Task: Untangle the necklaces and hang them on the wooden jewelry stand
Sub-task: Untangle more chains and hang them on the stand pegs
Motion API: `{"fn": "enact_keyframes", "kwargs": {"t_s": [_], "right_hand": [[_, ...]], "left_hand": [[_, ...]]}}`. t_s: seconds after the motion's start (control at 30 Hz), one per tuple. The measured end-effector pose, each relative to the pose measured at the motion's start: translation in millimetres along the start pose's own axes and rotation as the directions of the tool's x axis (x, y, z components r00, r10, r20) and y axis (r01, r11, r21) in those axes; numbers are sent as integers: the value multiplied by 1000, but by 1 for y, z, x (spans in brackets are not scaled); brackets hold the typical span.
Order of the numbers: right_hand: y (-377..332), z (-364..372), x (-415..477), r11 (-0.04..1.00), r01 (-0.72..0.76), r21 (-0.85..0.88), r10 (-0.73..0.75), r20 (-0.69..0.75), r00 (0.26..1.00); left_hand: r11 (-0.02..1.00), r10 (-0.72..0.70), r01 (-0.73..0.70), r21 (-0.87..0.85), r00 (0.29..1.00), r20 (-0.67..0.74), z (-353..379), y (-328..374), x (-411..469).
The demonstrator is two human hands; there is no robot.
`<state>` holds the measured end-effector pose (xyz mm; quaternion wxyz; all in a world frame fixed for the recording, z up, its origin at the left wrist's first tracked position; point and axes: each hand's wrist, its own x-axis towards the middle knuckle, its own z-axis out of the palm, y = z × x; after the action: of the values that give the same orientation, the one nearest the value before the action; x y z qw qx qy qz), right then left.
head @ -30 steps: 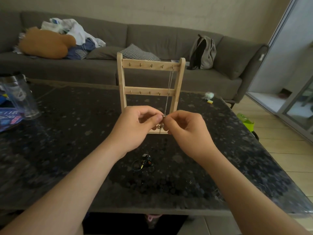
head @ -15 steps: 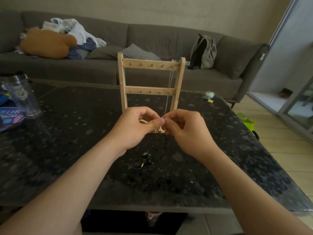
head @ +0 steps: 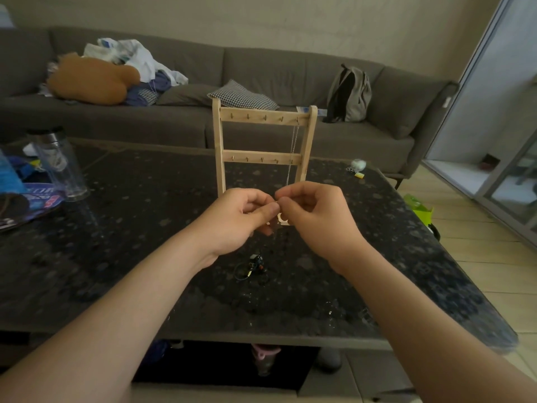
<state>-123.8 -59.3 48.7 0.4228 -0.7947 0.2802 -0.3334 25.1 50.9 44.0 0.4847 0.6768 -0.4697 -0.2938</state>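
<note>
Change since the earlier frames: slight. Both hands remain at the same spot before the stand point(head: 263, 118), fingertips drawn a little closer together. Left hand point(head: 238, 218): fingers curled, thumb and forefinger pinching the chain's lower end. Right hand point(head: 316, 219): likewise curled, pinching at the same spot, its tips touching the left's. Chain point(head: 293, 146): thin, silver; hangs from the rightmost peg point(head: 297, 120) of the stand's top rail, crosses the lower rail and ends at the pinch. Long axis: near upright, leaning slightly left toward the bottom. Bearing: the peg lies above and beyond the hands, a little to the right; the right hand is nearer the chain's line. Pale bit just under the pinch: pendant or stand foot, cannot tell. Tangle point(head: 252, 264): dark cords and beads on the table point(head: 116, 242), below the hands and nearer the person, between the wrists, closer to the left. Judgement: one chain looks hung, its end held for clasp or knot work; the next reach is probably down and back to the tangle, with the left hand better placed.
</note>
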Motion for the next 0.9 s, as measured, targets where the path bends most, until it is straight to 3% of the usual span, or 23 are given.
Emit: {"fn": "enact_keyframes", "kwargs": {"t_s": [0.27,0.57,0.9], "right_hand": [[-13,-5,-3,964,-152,218,145,48,988],[-4,-4,7,1000,-20,-23,19,-43,999],[1,-2,31,999,38,-36,-36,44,998]], "left_hand": [[1000,10,-10,10,996,-84,5,7,-4],[1000,-24,25,11,996,-88,9,9,10],[1000,8,-8,4,995,-103,-5,1,31]]}}
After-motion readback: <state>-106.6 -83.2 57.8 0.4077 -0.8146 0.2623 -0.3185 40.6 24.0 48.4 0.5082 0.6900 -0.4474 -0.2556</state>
